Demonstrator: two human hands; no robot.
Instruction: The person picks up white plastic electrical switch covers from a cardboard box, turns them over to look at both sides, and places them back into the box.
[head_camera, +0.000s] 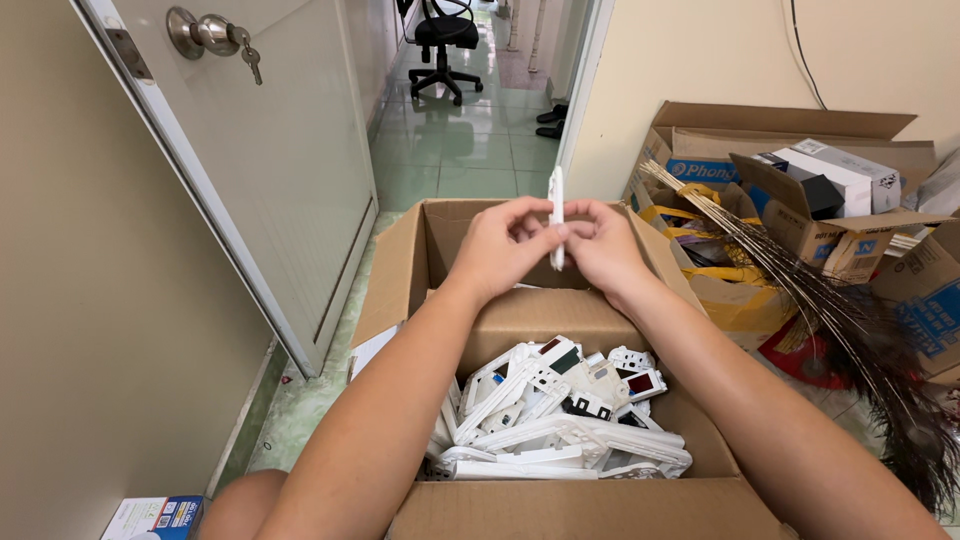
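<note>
Left hand (500, 248) and right hand (603, 245), both pinched narrow, hold 1 thin white plastic faceplate (556, 215) upright, edge-on, between their fingertips. Below sits an open brown cardboard box (520, 315) holding a pile of white plastic switch parts (555, 415).

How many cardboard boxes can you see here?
4: the open box of white parts under the hands, a large one by the wall, a smaller one before it, another at the right edge. More may be hidden.
</note>
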